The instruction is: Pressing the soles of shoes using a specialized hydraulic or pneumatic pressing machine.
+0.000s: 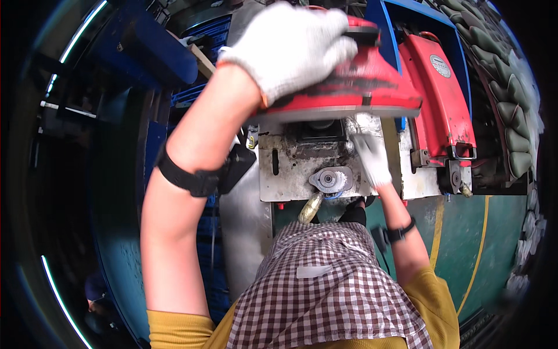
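My left hand [290,49], in a white knit glove with an orange cuff edge, is closed at the black handle [365,36] of a raised red machine lid [360,84]. The lid is tilted up and slightly blurred. Below it, my right hand [373,158], also gloved in white, reaches in at the right side of the stained metal machine table [285,189]. Motion smears its fingers, and I cannot make out whether they hold anything. Beside that hand is a dark block [319,131], partly hidden by the lid.
A round-centred metal fitting [329,180] with a tape-wrapped handle [310,209] sits at the table's front edge. To the right stands a second red machine cover [433,93] in a blue frame [462,52]. Several grey-green padded pieces [511,110] are stacked beyond it.
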